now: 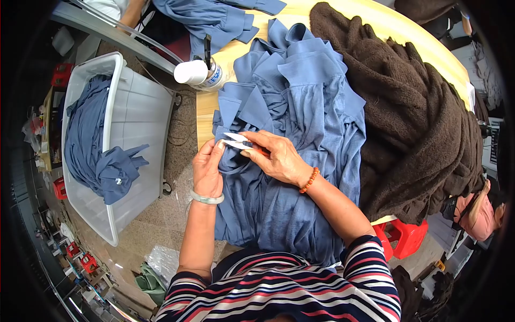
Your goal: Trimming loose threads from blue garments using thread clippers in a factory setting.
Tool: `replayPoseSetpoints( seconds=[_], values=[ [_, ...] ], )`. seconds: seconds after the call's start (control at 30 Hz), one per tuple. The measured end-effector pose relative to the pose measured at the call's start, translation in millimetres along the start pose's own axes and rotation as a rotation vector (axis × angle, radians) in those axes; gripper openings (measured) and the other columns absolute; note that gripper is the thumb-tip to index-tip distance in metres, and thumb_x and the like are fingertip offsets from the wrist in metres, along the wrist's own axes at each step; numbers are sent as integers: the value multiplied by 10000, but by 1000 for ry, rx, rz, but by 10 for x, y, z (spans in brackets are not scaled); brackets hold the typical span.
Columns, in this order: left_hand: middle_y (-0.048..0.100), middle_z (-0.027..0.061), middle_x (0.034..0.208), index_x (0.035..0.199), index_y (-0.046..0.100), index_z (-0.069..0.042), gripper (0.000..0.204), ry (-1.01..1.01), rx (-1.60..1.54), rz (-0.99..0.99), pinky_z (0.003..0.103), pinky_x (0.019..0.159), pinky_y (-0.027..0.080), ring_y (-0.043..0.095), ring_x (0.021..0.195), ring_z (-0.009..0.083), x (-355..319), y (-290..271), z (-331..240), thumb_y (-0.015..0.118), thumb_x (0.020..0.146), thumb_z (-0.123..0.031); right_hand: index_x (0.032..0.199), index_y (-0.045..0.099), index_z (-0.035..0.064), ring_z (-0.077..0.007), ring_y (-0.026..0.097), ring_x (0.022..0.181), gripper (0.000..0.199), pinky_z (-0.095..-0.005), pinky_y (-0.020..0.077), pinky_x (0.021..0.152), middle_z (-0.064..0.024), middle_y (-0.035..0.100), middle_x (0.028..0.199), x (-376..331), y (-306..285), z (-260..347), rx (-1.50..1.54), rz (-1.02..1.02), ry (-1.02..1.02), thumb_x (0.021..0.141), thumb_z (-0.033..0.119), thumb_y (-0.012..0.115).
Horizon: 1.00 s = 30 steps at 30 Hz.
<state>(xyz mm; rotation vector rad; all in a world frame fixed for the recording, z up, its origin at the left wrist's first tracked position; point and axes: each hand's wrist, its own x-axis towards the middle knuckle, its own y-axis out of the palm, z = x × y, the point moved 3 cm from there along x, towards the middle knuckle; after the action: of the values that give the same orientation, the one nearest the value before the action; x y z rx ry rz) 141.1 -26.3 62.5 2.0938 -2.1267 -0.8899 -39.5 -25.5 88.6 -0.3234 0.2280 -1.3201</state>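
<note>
Thread snips point(236, 140) between both hands

We take the desk point(206, 115) as our landmark. On it, at its near left part, lies a heap of shirts point(300, 123) that hangs over the near edge onto our lap. Our 2 hands meet above that heap: the left hand point(208, 169) at the desk's left edge, the right hand point(276, 155) just beside it, with small thread snips point(236, 141) between them. To the right on the desk lies a knitted pile point(413, 118), touching the shirts. At the far left corner stands a bottle point(201, 73), with another shirt point(214, 19) behind it. Left of the desk, on the floor, a tub point(142, 115) holds more garments point(91, 145). Right of the desk and nearer stands 1 stool point(405, 239).
</note>
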Motion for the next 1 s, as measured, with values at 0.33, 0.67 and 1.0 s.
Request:
replayPoseSetpoints(
  seconds=[0.33,0.67,1.0],
  values=[
    [653,30,1021,1115,620,16,198,60,149,34,213,832,463,588,906,64,-44,34,-50,540,962,-81,1133,624,70,-277,625,713,295,-366,494,655,-110,635,832,70,53,-77,1,-31,-67,864,188,644],
    [660,55,1045,1125,612,15,208,51,127,39,236,860,477,610,930,83,-12,25,-48,529,967,-91,1147,636,42,-201,582,644,324,-295,485,625,-112,640,814,66,25,-38,28,-69,-76,840,133,690],
    [655,14,1008,1136,625,24,229,4,193,68,196,825,459,586,898,55,16,74,-44,599,927,-65,1088,634,-31,-18,494,761,293,-198,415,654,40,607,860,219,88,-200,666,-108,187,904,194,667]
  ],
)
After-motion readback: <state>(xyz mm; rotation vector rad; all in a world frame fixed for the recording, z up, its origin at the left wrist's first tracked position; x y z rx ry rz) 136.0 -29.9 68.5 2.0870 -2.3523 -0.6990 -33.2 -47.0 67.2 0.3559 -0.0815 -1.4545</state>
